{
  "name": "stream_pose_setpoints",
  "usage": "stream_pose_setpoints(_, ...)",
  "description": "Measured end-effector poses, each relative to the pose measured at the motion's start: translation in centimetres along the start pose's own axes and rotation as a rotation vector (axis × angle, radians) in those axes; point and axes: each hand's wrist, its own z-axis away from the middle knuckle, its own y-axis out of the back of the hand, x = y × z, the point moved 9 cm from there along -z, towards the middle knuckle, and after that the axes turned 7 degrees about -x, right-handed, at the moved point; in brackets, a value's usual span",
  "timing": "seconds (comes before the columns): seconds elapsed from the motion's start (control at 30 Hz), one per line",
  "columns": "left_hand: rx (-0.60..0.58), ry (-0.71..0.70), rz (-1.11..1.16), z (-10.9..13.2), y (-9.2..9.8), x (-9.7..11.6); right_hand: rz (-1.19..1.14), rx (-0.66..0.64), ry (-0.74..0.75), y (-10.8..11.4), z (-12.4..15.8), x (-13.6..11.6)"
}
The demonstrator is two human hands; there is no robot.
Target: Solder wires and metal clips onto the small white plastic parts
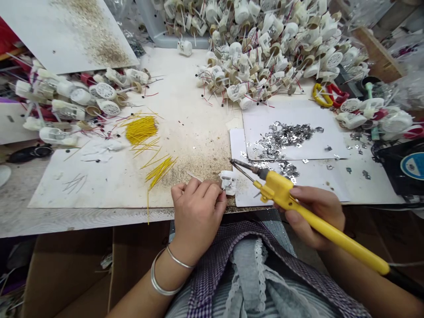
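Observation:
My right hand [318, 216] is wrapped round the yellow handle of a soldering iron [281, 190]. The iron's dark tip points up and left, just above and to the right of a small white plastic part [229, 181]. That part lies at the table's front edge with some metal showing in it. My left hand [198, 212] has its fingers curled together, thumb and fingertips pinching at the part's left side; what exactly lies between them is partly hidden. A bundle of yellow wires [161, 171] lies left of this hand, and a thicker pile of yellow wires [141, 129] sits behind it.
Small metal pieces [285, 137] are heaped on white sheets at right. White plastic assemblies with red wires [265, 57] are piled at the back, with more assemblies [79, 95] at left. Yellow-handled pliers [321, 95] lie at back right. A black item with a blue label [414, 165] stands far right.

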Motion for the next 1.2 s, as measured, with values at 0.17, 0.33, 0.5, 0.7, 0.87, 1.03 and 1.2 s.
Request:
stream_pose_setpoints(0.17,0.005,0.012,0.007,0.2,1.1,-0.2,0.005,-0.197,0.078,-5.0,-4.4,-0.8)
stream_pose_setpoints(0.33,-0.032,0.133,-0.258,1.8,3.9,-5.4,0.104,-0.27,0.088,-7.8,-6.8,-0.8)
stream_pose_setpoints(0.5,-0.111,0.189,-0.505,3.7,4.6,-11.2,0.12,-0.237,0.042,-8.3,-7.2,-0.1)
stream_pose_setpoints(0.7,-0.456,0.297,-0.48,3.9,2.5,-12.5,0.019,-0.158,-0.097,-7.7,-8.0,1.6)
stream_pose_setpoints(0.87,-0.284,0.525,-0.127,4.2,3.8,-12.6,-0.143,-0.087,-0.186,-7.1,-8.3,3.2)
stream_pose_setpoints(1.03,-0.008,0.387,0.591,3.1,1.5,-9.1,-0.3,-0.06,-0.208,-7.4,-8.7,4.1)
stream_pose_setpoints(1.2,0.105,0.111,0.68,0.8,1.0,-4.8,-0.226,-0.067,-0.214,-7.8,-9.0,3.7)
